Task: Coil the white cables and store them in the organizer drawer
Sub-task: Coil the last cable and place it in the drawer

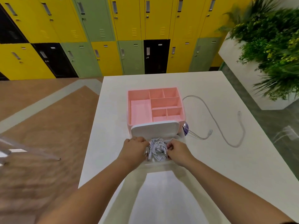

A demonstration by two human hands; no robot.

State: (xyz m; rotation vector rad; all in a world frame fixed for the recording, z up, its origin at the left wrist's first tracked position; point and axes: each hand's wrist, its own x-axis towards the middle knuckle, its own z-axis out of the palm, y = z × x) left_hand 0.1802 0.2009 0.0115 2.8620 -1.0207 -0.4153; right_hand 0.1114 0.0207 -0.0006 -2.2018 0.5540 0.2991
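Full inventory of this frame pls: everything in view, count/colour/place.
table: 1, white, centre
organizer: 1, pink, on the table, compartments empty
drawer: 1, pale, pulled out on the organizer's near side
coiled cables: bundle, count unclear, white, in the drawer
loose cable: at least 1, white, uncoiled on the table, right of the organizer
purple object: 1, mostly hidden at the organizer's right near corner
lockers: many, yellow, green and black, back wall
plants: green, in a white planter, right
left hand: on the bundle's left side
right hand: pinches the bundle's right side
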